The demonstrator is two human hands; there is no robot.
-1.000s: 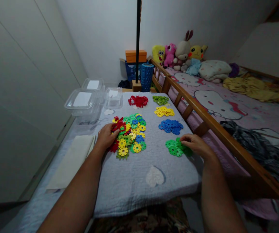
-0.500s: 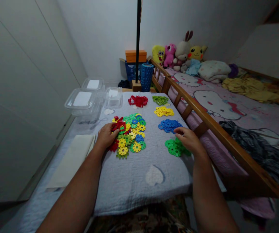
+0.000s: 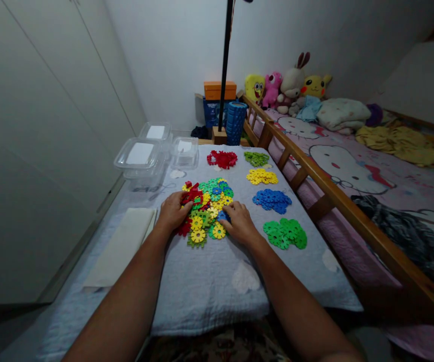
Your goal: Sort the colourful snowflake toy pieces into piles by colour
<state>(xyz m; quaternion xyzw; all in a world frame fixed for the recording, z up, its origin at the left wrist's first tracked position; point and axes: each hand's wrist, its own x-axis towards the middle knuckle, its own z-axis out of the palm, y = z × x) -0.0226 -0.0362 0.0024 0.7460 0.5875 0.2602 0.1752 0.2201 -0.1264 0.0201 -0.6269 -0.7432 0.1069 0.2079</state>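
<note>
A mixed heap of flat plastic building pieces (image 3: pixel 204 213) lies mid-table: notched snowflake discs and squarish pieces in red, yellow, green and blue. At its left edge, my left hand (image 3: pixel 174 210) curls its thumb and fingers round a red plastic piece (image 3: pixel 193 193). Across the heap, my right hand (image 3: pixel 239 221) reaches in from the right, thumb and fingertips closing on a blue snowflake disc (image 3: pixel 222 216). Single-colour piles lie on the right and at the back: green discs (image 3: pixel 285 234), blue discs (image 3: pixel 272 200), yellow discs (image 3: pixel 262 176), light green pieces (image 3: pixel 256 159) and red pieces (image 3: pixel 222 159).
Clear plastic boxes (image 3: pixel 138 156) with white labels stand at the back left. A folded cream sheet (image 3: pixel 122 246) lies left of my forearm. The wooden bed rail (image 3: pixel 307 181) runs along the table's right side. A black pole (image 3: pixel 225 65) stands behind the table.
My right hand has moved left from beside the blue and green piles to the mixed heap. My left hand stays at the heap's left edge. The view has shifted slightly.
</note>
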